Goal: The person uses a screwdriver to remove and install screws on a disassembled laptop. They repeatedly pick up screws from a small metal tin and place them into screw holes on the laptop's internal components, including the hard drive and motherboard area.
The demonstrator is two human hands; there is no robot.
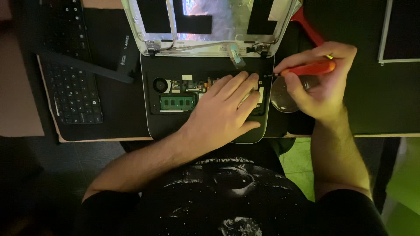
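Note:
A small opened laptop [162, 123] lies on the desk with its keyboard taken off, so the green memory module [176, 102] and a round fan [160, 84] show. My left hand [223, 109] rests flat on the right half of the exposed board, fingers spread. My right hand [317, 85] holds a red-handled screwdriver [308, 69] whose tip points at the laptop's right edge near the hinge. The stripped lid [210, 22] stands behind, with foil and black strips.
A detached black keyboard [72, 83] lies to the left, with a black strip [87, 64] across it. A round shiny dish [282, 98] sits under my right hand. A flat panel [400, 30] lies at the far right. The desk's front edge [105, 140] is close to my body.

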